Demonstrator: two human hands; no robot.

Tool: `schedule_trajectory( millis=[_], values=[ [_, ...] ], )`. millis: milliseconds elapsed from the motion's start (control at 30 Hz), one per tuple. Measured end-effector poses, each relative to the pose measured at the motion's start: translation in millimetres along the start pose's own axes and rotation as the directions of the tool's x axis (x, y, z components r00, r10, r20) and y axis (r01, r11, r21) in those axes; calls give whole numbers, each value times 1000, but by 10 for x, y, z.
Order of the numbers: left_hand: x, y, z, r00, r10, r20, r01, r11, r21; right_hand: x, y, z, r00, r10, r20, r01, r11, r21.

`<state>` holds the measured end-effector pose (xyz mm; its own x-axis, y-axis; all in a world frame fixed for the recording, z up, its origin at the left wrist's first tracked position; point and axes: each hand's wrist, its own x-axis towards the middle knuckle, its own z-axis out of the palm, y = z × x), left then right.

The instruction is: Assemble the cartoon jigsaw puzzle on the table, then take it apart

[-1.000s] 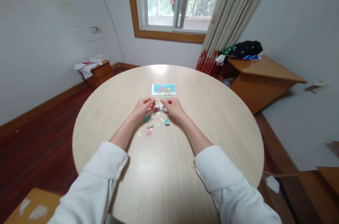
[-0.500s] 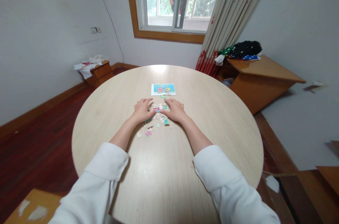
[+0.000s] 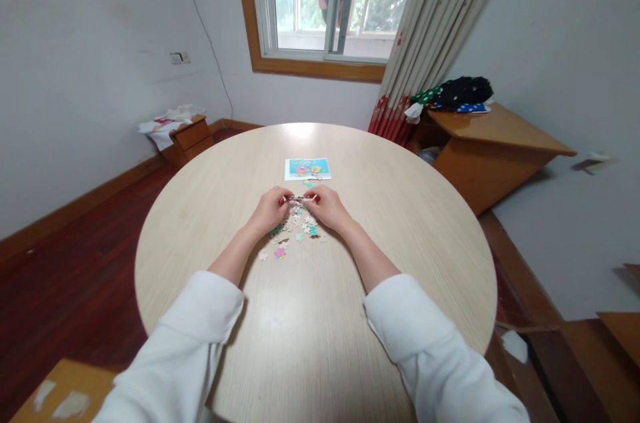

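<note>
Jigsaw puzzle pieces (image 3: 299,236) lie in a loose heap on the round table, some showing pale backs, others pink, teal or green faces. My left hand (image 3: 273,208) is closed at the heap's left side, its fingertips pinching puzzle pieces. Opposite it, my right hand (image 3: 326,206) is closed the same way on pieces at the right side. Between the two sets of fingertips a small cluster of pieces shows, edge-on. Just beyond my hands lies a cartoon picture card (image 3: 308,169), with a few pieces at its near edge.
The round wooden table (image 3: 310,343) fills the middle. Behind it stand a window (image 3: 330,3) and a curtain (image 3: 425,23). A tilted wooden cabinet (image 3: 500,150) with cloths on top is at right, a small drawer unit (image 3: 193,136) at left, a wooden stool (image 3: 65,393) at lower left.
Both hands' fingers have closed from a spread pose around the heap to a pinch. Some pieces from the heap are now gathered between the fingertips.
</note>
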<state>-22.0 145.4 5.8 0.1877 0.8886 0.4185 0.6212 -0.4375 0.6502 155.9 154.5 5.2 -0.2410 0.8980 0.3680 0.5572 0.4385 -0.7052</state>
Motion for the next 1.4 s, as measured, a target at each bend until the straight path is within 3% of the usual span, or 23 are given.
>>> schedule_trajectory(
  millis=[133,300,400,500,633,733,967,1200,1400],
  values=[
    [18,-2,-42,995,-53,-90,45,995,-88,44,-103,-129,999,-29,25,29,999,16],
    [24,41,-88,978,-142,-151,106,968,-226,29,-237,-256,941,-68,330,87,995,-42],
    [33,38,-102,958,-204,-202,143,949,-281,-41,-376,-190,896,-74,438,153,977,-149],
    [58,-39,-114,912,-321,-255,219,908,-358,-153,-535,-20,849,-65,524,182,968,-175],
    [85,-197,-125,810,-497,-312,326,824,-464,-314,-655,221,795,-36,606,215,950,-226],
    [84,-271,-125,781,-539,-314,346,793,-502,-361,-664,311,830,-81,551,277,919,-282],
    [55,-285,-112,805,-519,-287,349,806,-479,-280,-600,255,908,-116,402,267,900,-344],
    [59,-230,-106,806,-528,-269,363,799,-480,-243,-358,278,951,-207,231,244,959,-145],
    [41,-148,-127,899,-401,-178,308,865,-396,-151,-258,256,987,-138,78,136,990,41]
  ],
)
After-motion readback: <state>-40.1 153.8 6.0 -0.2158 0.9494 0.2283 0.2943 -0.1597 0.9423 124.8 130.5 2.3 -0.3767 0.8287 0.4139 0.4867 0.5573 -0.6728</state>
